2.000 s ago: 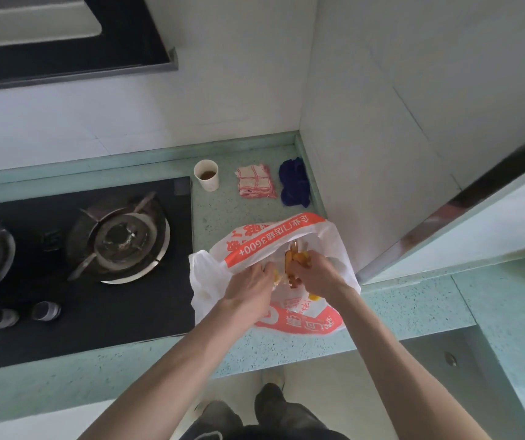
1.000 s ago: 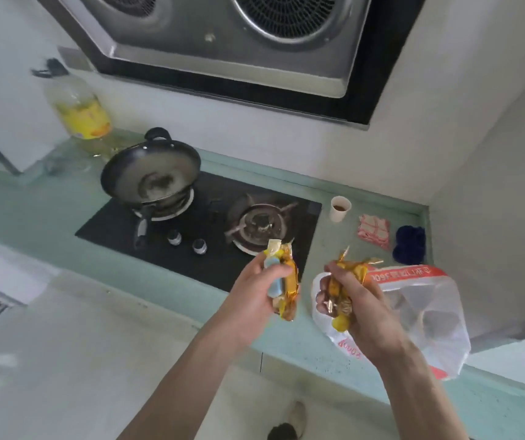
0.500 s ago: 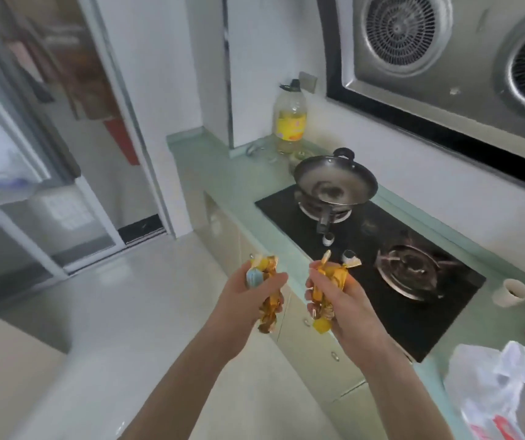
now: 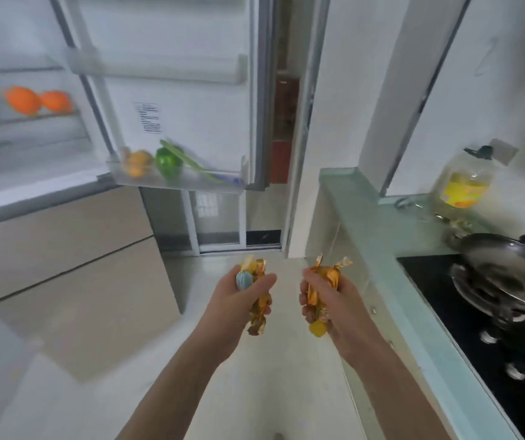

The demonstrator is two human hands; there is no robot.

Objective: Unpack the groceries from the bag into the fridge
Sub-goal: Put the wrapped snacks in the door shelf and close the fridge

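My left hand [image 4: 235,300] grips a bunch of gold-wrapped candies [image 4: 259,308], one with a pale blue wrapper at the top. My right hand [image 4: 327,303] holds a second bunch of gold-wrapped candies [image 4: 320,282]. Both hands are held at mid-height over the floor, side by side and apart. The fridge [image 4: 32,173] stands open at the upper left, with oranges [image 4: 21,100] on an inner shelf. Its open door [image 4: 184,100] has a lower bin [image 4: 175,182] holding an orange fruit, a green pepper and green stalks. The grocery bag is out of view.
A pale green counter [image 4: 381,236] runs along the right with a black hob [image 4: 489,331], a dark wok [image 4: 505,265] and an oil bottle [image 4: 464,185]. Beige lower fridge drawers [image 4: 73,274] are at the left. A doorway [image 4: 283,122] lies straight ahead.
I lifted two bunches of candies out of the bag and turned left away from the counter. The view has swung from the hob to the open fridge, with the hands still holding the candies.
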